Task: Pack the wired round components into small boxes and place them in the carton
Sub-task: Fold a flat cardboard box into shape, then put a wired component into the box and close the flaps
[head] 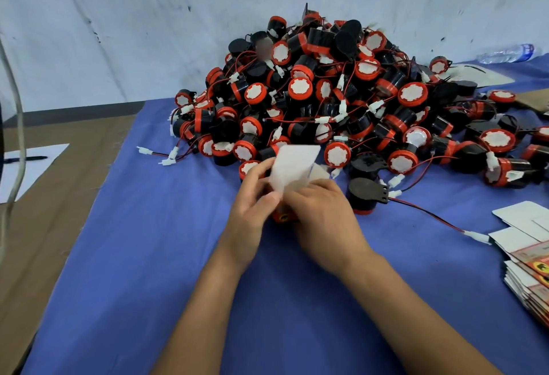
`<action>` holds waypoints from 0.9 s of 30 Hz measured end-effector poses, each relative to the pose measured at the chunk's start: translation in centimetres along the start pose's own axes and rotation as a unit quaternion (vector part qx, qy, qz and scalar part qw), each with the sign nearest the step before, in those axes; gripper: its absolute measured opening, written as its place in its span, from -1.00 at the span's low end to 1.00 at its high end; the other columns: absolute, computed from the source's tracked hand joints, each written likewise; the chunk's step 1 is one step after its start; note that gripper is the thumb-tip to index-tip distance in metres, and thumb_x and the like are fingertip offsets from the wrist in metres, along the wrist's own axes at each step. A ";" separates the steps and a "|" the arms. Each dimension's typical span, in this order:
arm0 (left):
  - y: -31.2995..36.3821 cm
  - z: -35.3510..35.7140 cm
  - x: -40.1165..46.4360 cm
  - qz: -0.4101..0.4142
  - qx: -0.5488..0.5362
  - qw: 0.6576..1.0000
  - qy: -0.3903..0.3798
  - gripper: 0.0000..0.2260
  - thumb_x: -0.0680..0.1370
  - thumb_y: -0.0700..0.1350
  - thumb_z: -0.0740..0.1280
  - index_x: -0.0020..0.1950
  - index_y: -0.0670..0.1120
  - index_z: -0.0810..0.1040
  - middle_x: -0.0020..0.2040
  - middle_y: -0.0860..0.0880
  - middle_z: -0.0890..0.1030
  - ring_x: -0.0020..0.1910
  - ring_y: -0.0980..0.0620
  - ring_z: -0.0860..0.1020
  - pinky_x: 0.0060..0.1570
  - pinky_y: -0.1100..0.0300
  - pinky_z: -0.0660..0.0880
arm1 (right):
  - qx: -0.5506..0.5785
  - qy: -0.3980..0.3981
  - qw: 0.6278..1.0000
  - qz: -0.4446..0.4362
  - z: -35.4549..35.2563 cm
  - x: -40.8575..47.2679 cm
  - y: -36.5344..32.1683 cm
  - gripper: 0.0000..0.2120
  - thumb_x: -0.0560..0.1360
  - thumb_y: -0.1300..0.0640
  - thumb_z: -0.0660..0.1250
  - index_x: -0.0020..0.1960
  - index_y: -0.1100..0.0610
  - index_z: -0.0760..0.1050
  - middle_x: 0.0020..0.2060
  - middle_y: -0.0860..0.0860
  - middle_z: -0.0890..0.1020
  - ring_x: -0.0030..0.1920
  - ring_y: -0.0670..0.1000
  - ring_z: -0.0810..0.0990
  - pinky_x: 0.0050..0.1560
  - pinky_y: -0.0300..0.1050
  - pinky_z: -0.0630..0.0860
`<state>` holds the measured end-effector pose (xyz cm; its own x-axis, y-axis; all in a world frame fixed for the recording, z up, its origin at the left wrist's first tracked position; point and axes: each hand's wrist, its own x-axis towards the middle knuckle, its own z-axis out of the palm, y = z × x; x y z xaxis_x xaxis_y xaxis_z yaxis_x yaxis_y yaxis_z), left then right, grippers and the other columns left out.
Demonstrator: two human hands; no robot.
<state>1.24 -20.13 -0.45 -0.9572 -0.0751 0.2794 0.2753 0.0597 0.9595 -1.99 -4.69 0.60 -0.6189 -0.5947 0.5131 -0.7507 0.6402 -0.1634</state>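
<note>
Far left: white paper sheet (35, 166) with black pen (25, 159) on brown worktop (59, 226). Blue cloth (148, 255) covers rest. Centre: left hand (255, 196), fingers curled, pinching small white box (292, 168) with open flap up. Right hand (323, 211) just beside, fingers curled round same box; red-and-black round component (282, 216) showing at box's bottom between hands. Behind: big pile of wired components (341, 92) against wall. Right edge: stack of flat box blanks (528, 261). Far right, back: plastic bottle (508, 53) lying down.

Component heap (341, 98) ahead — cloth (154, 255) leftward
</note>
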 end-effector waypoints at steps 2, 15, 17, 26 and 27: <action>-0.1 0.8 -0.1 -0.001 0.059 0.997 0.055 -0.58 0.52 0.14 0.36 0.38 0.14 0.48 0.21 0.08 0.66 0.19 0.10 0.63 0.11 0.13 0.60 | 0.014 -0.042 0.999 -0.026 0.2 0.1 -0.4 -0.73 0.39 0.25 0.37 0.05 0.03 0.63 -0.09 -0.04 0.71 -0.03 0.06 0.62 0.25 -0.05 0.42; -1.4 -0.1 0.8 -0.037 0.289 0.924 0.248 -0.89 0.63 -0.24 0.25 0.08 -0.07 0.53 -0.07 0.11 0.60 -0.06 0.02 0.57 -0.20 0.10 0.51 | -0.117 -0.056 0.959 0.253 -1.0 4.5 5.8 -0.60 0.48 0.29 0.36 0.31 0.12 0.48 0.24 0.16 0.43 0.28 0.24 0.34 0.13 0.07 0.51; -1.3 -0.1 0.7 -0.042 0.279 0.928 0.244 -0.89 0.63 -0.24 0.25 0.08 -0.06 0.53 -0.05 0.10 0.61 -0.04 0.02 0.58 -0.16 0.04 0.55 | -0.114 -0.095 0.957 0.249 -0.9 6.0 6.7 -0.43 0.47 0.28 0.40 0.44 0.09 0.36 0.32 0.20 0.33 0.27 0.29 0.35 0.14 0.07 0.50; -1.0 0.5 0.4 -0.034 0.284 0.937 0.203 -0.78 0.48 -0.01 0.20 0.06 0.00 0.53 -0.03 0.11 0.64 -0.04 0.08 0.60 -0.26 0.20 0.49 | -0.114 -0.148 0.953 0.238 0.2 8.4 7.5 -0.37 0.50 0.13 0.45 0.46 0.28 0.28 0.31 0.26 0.35 0.27 0.27 0.43 0.14 0.07 0.51; -1.1 0.5 0.4 -0.035 0.287 0.936 0.202 -0.75 0.47 -0.01 0.19 0.07 -0.02 0.54 -0.01 0.07 0.66 -0.03 0.05 0.60 -0.24 0.17 0.49 | -0.101 -0.149 0.955 0.236 0.3 8.6 7.5 -0.34 0.48 0.02 0.48 0.43 0.27 0.30 0.31 0.25 0.37 0.28 0.26 0.43 0.17 0.08 0.51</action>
<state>0.53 -19.74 -1.36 -0.8273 -0.4630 0.3181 0.0085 0.5560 0.8311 -12.95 -5.14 3.55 -0.9382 -0.3092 0.1557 -0.3304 0.9340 -0.1359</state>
